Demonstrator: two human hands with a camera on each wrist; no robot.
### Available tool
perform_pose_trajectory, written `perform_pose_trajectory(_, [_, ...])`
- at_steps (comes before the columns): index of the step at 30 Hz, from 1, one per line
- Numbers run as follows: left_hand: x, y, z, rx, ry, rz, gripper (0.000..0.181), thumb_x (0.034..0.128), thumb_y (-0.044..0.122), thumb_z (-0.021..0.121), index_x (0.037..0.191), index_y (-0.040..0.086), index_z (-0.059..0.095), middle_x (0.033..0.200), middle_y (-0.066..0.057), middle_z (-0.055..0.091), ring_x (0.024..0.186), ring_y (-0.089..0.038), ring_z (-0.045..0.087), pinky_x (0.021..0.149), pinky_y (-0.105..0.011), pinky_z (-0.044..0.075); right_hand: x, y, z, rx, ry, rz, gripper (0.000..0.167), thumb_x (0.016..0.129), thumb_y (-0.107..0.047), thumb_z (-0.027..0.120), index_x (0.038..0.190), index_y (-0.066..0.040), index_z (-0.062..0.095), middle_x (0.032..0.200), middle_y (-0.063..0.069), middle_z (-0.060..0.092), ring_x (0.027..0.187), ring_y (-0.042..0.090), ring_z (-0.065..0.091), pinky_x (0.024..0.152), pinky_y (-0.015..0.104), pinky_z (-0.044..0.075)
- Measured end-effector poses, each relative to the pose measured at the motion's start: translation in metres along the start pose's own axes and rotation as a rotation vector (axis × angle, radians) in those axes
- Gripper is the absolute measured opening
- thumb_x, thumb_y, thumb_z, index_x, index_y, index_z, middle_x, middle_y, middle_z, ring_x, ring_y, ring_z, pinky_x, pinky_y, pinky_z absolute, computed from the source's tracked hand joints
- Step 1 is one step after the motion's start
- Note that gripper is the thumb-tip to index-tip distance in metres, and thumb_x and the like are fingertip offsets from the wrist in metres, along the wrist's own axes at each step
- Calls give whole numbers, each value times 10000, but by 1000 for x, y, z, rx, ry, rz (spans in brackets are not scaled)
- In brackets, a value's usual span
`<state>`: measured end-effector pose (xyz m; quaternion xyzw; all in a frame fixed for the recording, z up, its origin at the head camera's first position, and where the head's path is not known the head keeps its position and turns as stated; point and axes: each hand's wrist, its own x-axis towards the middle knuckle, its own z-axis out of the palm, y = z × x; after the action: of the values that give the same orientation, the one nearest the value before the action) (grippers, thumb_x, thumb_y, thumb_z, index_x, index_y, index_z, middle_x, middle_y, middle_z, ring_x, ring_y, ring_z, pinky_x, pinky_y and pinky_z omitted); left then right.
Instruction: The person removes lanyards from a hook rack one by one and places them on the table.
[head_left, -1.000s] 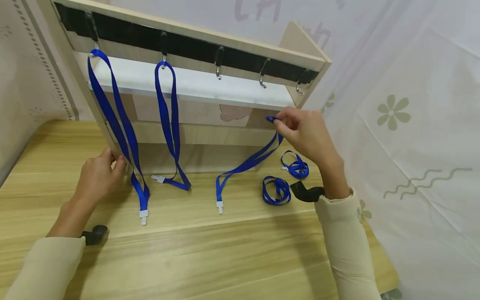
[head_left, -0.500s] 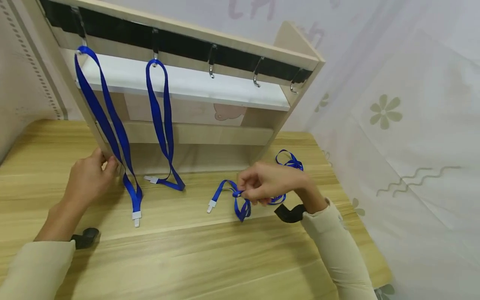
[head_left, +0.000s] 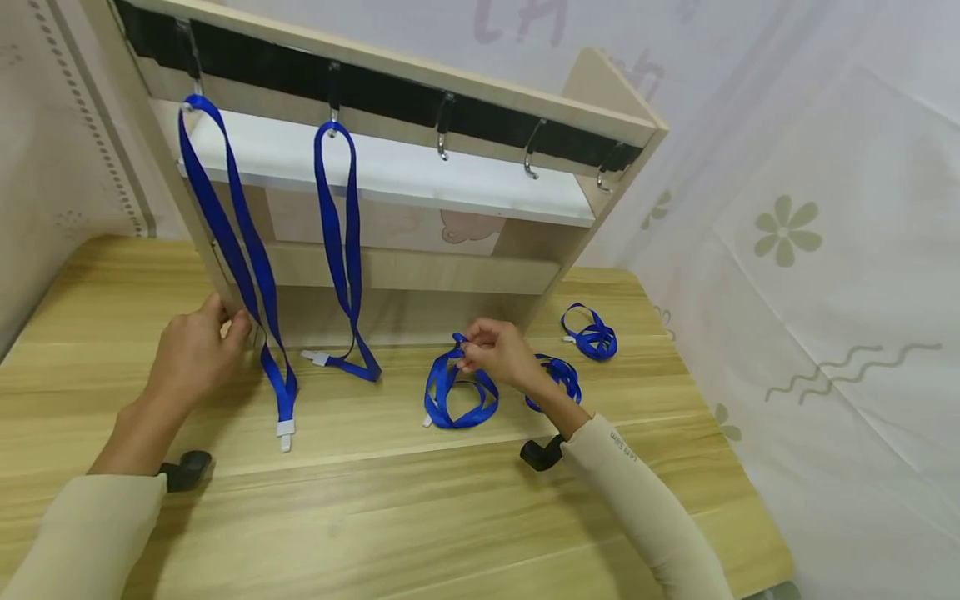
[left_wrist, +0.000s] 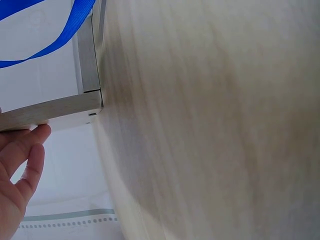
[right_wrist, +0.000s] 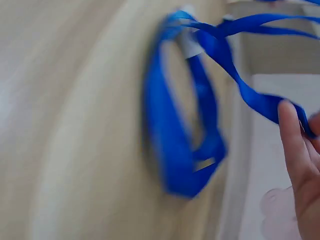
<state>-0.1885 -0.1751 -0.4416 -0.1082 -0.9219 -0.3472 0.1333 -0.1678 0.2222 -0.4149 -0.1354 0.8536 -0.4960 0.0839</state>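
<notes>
My right hand [head_left: 498, 357] pinches the looped end of a blue lanyard [head_left: 459, 423] just above the table. Most of that lanyard lies in a loose ring below the fingers, its white clip at the left. In the right wrist view, thumb and fingertips hold the flat strap [right_wrist: 255, 102]. My left hand [head_left: 187, 354] grips the left side panel of a wooden rack [head_left: 420, 268], fingers partly behind the board. Two blue lanyards hang from the rack's first hook, a long one [head_left: 258, 258], and second hook, another [head_left: 352, 217], with their clips near the table.
Two coiled lanyards lie at the right, one [head_left: 572, 383] partly behind my right forearm and another [head_left: 597, 342] farther back. Three bare hooks, among them the middle hook [head_left: 442, 146], line the rack's right half. A patterned cloth [head_left: 825, 292] stands beyond the wooden table [head_left: 375, 525].
My right hand came down from the rack's right side with the lanyard and shifted left. The lanyard, stretched out before, now lies in a ring. My left hand stays on the panel.
</notes>
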Motion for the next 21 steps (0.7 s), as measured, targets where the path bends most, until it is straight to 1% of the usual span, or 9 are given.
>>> perform_pose_trajectory(2, [0,0,0,-3,4,1,238,998,101,475,1117,-98,531,1165,-392,587,845,-590,609,645,-585,440,-4,10,-1,-178,65,-83,36,918,13,620,946,24,640,826,133,717,712,169,704,681,377,593])
perform_pose_trajectory(4, [1,0,0,-6,6,-1,234,996,96,478,1116,-96,535,1167,-390,587,826,-579,615,634,-572,441,-9,18,-2,-449,78,-208,24,922,-27,633,932,-14,650,840,79,708,721,139,670,653,303,570])
perform_pose_trajectory(7, [1,0,1,-10,7,-3,215,994,93,480,1093,-89,536,1169,-388,587,895,-604,597,673,-607,454,-19,26,-4,-918,61,-447,33,929,-79,647,931,-71,680,883,33,689,754,142,643,637,260,537])
perform_pose_trajectory(8, [1,0,1,-10,8,-1,214,995,92,478,1096,-88,536,1169,-385,589,903,-604,595,684,-614,455,-22,27,-4,-1047,44,-524,43,936,-90,646,921,-87,685,892,27,679,763,144,640,630,250,533])
perform_pose_trajectory(10, [1,1,2,-13,6,0,207,998,94,473,1085,-83,531,1169,-385,590,932,-611,580,718,-639,450,-27,29,-5,-1235,-7,-634,73,945,-106,647,902,-114,705,894,15,662,765,143,623,603,240,523])
perform_pose_trajectory(12, [1,1,2,-16,1,-5,202,1000,99,467,1071,-80,530,1170,-385,590,939,-608,580,734,-641,449,-31,30,-4,-1333,-78,-686,124,958,-113,631,877,-146,719,863,-4,639,748,130,591,572,225,501])
perform_pose_trajectory(14, [0,2,1,-16,-9,-20,201,1004,109,460,1049,-76,527,1175,-392,585,944,-606,579,739,-635,450,-34,29,-2,-1378,-160,-694,155,970,-128,612,873,-168,726,843,-24,616,741,118,556,572,221,485])
perform_pose_trajectory(18, [-2,2,-1,-9,-27,-44,216,1011,126,449,1034,-75,526,1193,-400,572,1003,-617,549,752,-630,450,-34,24,-1,-1387,-293,-617,181,959,-157,566,948,-192,743,885,-39,619,793,110,571,615,241,501])
perform_pose_trajectory(21, [-1,2,-1,-6,-20,-30,233,1008,124,453,1067,-87,532,1197,-395,572,1010,-614,551,729,-613,454,-35,16,-5,-1339,-321,-539,191,892,-139,561,956,-193,733,874,-45,586,760,95,533,561,231,450])
